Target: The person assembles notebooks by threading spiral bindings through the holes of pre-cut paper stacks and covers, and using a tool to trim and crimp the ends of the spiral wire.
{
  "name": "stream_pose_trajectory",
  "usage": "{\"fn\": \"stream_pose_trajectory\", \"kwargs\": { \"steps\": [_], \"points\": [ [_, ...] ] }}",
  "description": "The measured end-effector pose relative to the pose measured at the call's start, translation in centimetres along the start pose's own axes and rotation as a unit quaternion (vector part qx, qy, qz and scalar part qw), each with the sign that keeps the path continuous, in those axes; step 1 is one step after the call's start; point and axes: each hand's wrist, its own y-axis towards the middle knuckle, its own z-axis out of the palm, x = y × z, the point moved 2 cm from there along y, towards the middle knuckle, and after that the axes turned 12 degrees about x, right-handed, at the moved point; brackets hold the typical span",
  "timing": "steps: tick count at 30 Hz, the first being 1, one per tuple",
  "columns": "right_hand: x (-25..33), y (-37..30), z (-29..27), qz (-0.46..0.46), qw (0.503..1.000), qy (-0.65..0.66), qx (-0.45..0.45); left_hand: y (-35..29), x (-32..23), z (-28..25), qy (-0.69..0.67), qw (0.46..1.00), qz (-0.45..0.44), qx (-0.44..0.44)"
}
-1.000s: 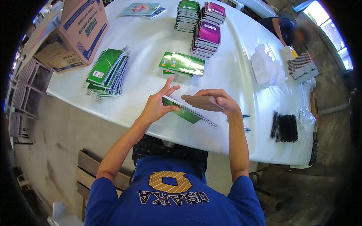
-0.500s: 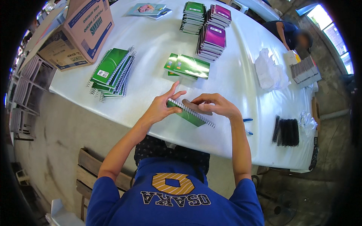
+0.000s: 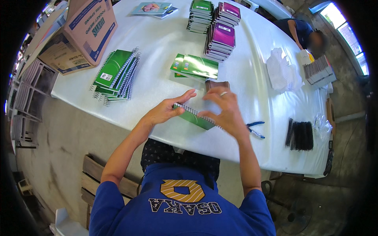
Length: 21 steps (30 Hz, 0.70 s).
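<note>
A blue shirt (image 3: 138, 214) at six o'clock bears a striped gold emblem (image 3: 197, 192) and dark lettering (image 3: 185, 207). The trousers (image 3: 177, 160) are dark and speckled. The right hand (image 3: 228, 112) wears a ring (image 3: 223, 93).

printed txt (image 3: 96, 28) on cardbd box (image 3: 80, 37), block lettering (image 3: 185, 207) on blue tee (image 3: 179, 220).

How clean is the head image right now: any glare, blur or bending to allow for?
Head view: glare whitens part of the flat green notebooks; head view: the right hand is smeared, likely by motion, the left hand sharper; head view: the fisheye lens bends the white table's edges, corners go black, and the window looks overexposed.
</note>
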Motion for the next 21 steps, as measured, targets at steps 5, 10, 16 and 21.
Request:
{"fn": "stream_pose_trajectory", "kwargs": {
  "steps": [5, 10, 16, 21],
  "points": [
    [2.3, -0.7, 3.5, 0.006, 1.000, 0.004, -0.001, 0.4, -0.2, 0.0, 0.021, 0.999, -0.028, 0.020],
    [-1.7, -4.5, -0.3, 0.061, 0.996, 0.033, -0.058, -0.3, -2.3, -0.1, 0.006, 0.996, -0.020, -0.086],
    [-11.2, -17.1, -1.6, 0.182, 0.974, -0.120, 0.061, 2.2, -4.8, 3.2, 0.416, 0.893, 0.032, -0.170],
    [-9.7, -17.3, 1.2, 0.266, 0.949, -0.168, -0.027, 2.4, -0.2, 7.1, 0.584, 0.800, -0.080, -0.113]
  ]
}}
